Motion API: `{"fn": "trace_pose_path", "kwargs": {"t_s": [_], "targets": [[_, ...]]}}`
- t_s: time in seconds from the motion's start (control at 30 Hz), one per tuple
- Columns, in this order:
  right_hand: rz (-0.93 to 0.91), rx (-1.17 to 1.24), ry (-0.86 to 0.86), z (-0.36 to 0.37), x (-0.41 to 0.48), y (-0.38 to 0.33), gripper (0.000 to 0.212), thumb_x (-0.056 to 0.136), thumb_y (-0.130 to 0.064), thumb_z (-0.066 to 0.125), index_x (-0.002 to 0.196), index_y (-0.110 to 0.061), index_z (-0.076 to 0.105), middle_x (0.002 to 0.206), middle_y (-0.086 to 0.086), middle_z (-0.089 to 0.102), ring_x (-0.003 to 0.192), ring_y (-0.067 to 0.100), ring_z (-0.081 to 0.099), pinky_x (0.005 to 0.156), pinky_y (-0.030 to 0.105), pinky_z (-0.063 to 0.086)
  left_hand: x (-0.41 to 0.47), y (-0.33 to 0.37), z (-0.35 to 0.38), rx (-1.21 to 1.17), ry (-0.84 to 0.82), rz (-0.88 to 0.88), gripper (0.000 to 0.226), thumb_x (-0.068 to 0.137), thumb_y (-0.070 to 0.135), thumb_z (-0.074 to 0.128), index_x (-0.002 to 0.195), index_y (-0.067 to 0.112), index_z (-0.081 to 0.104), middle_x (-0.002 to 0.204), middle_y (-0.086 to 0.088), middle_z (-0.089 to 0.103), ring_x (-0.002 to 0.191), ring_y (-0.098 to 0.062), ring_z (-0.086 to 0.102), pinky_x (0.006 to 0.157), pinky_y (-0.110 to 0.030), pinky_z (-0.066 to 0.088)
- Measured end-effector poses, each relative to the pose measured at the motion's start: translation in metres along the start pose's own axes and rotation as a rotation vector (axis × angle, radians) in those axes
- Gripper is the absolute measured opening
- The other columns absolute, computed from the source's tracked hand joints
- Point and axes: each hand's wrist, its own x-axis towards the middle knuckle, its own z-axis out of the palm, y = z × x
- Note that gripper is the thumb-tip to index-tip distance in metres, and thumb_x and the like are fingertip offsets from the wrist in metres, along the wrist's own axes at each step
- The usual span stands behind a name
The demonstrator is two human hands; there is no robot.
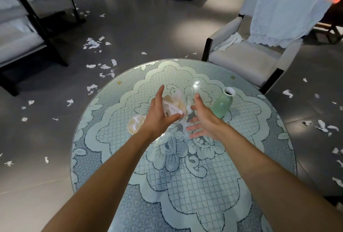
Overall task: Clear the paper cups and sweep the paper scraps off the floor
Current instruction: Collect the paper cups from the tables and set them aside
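Stretching across the frame, a grey floor (152, 33) is lying littered with white paper scraps (92, 43), thickest at the left and along the right edge. Pale armchairs are standing round it: one armchair (246, 59) at the upper right is carrying a white cloth (285, 14) over its back, and more chairs (22, 33) are lining the upper left. A round table (194, 185), lace-patterned under a glossy top, is filling the lower centre, and a person is reaching both bare arms over it. A green vase (221, 104) is standing upright right of centre, near the right hand (205, 120).

The left hand (157, 114) is gripping a crumpled paper cup (173, 106) stuffed with white paper, above the middle of the table. The right hand is hovering just beside it, fingers spread and holding nothing. A second paper cup (136, 125) is sitting on the table just left of the left wrist, also with paper inside; whether it is upright is unclear.

The cup-clearing looks to be under way, with the sweeping not yet begun. Done well, the free hand is cupping under the loose paper so none is dropping to join the litter. It is then collecting the second cup, while both hands are staying clear of the vase, which looks easy to tip.
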Motion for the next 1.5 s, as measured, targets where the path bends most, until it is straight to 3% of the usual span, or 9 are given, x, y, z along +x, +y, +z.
{"fn": "trace_pose_path", "kwargs": {"t_s": [0.1,0.33,0.6,0.77,0.97,1.1,1.23,1.33,1.5], "targets": [[-0.049,0.252,0.109,-0.001,0.004,-0.004,0.072,0.097,-0.060,0.020,0.134,-0.004,0.047,0.113,0.023,0.064,0.100,0.033,0.065,0.096,0.048,0.049,0.000,0.001,0.001,0.032,-0.020,-0.002,0.104,0.076,0.031,0.076,0.149,0.029,0.002,0.150,-0.008,0.029,0.136,-0.017,0.028,0.101,-0.025,0.025],[-0.309,0.388,0.123,-0.001,0.007,-0.018,0.060,0.102,-0.048,0.026,0.119,0.001,0.058,0.119,0.021,0.064,0.100,0.024,0.065,0.097,0.033,0.049,-0.001,0.003,0.002,0.025,-0.035,-0.039,0.109,0.073,0.031,0.079,0.149,0.028,0.001,0.147,-0.012,0.032,0.134,-0.021,0.032,0.105,-0.032,0.032],[-0.424,-0.685,-0.018,0.017,-0.018,-0.010,0.064,0.098,-0.057,0.007,0.140,-0.027,0.046,0.123,0.007,0.063,0.125,0.021,0.046,0.110,0.042,0.025,0.001,0.004,0.002,0.042,-0.094,-0.016,0.108,0.076,0.024,0.077,0.149,0.026,-0.002,0.148,-0.012,0.033,0.134,-0.023,0.035,0.105,-0.031,0.033],[-0.485,-1.077,0.149,0.021,-0.007,-0.003,0.088,0.090,-0.062,-0.006,0.098,-0.015,0.068,0.094,0.003,0.064,0.114,0.014,0.043,0.105,0.042,0.011,-0.001,0.006,0.006,0.059,-0.095,0.001,0.104,0.078,0.017,0.075,0.150,0.022,-0.001,0.153,-0.010,0.023,0.139,-0.021,0.026,0.101,-0.024,0.028],[-0.352,-0.298,0.406,0.005,-0.003,-0.011,0.071,0.099,-0.056,0.009,0.117,-0.017,0.066,0.125,0.008,0.059,0.120,0.024,0.047,0.107,0.045,0.023,-0.008,0.005,0.003,0.059,-0.066,-0.017,0.110,0.073,0.035,0.079,0.149,0.027,0.000,0.145,-0.010,0.036,0.130,-0.023,0.039,0.107,-0.045,0.037],[0.017,0.045,0.094,0.001,0.005,-0.004,0.079,0.090,-0.072,0.005,0.140,-0.026,0.045,0.127,0.018,0.059,0.115,0.032,0.057,0.106,0.049,0.030,-0.010,0.009,-0.002,0.023,-0.045,-0.017,0.111,0.071,0.037,0.079,0.148,0.033,0.000,0.142,-0.006,0.040,0.125,-0.019,0.044,0.104,-0.043,0.040],[-0.079,0.391,0.014,0.003,0.011,-0.009,0.078,0.094,-0.067,0.008,0.118,-0.019,0.064,0.124,0.007,0.061,0.106,0.024,0.056,0.103,0.044,0.032,-0.014,0.009,-0.007,0.028,-0.089,-0.019,0.112,0.071,0.031,0.081,0.149,0.029,0.001,0.140,-0.003,0.045,0.124,-0.017,0.046,0.101,-0.032,0.041],[-0.206,0.289,0.047,0.004,0.007,-0.019,0.079,0.097,-0.062,0.006,0.104,-0.017,0.071,0.113,-0.001,0.069,0.105,0.014,0.061,0.106,0.043,0.027,-0.016,0.006,-0.009,0.019,-0.103,-0.033,0.110,0.073,0.028,0.080,0.149,0.027,0.000,0.141,-0.003,0.044,0.126,-0.016,0.044,0.100,-0.028,0.039],[-0.354,-0.398,0.044,0.010,-0.009,-0.011,0.079,0.097,-0.060,0.006,0.104,-0.020,0.074,0.121,0.000,0.065,0.119,0.015,0.049,0.109,0.040,0.018,-0.013,0.006,-0.010,0.038,-0.092,-0.022,0.110,0.074,0.029,0.079,0.149,0.025,-0.001,0.143,-0.008,0.042,0.129,-0.021,0.043,0.103,-0.037,0.041]]}}
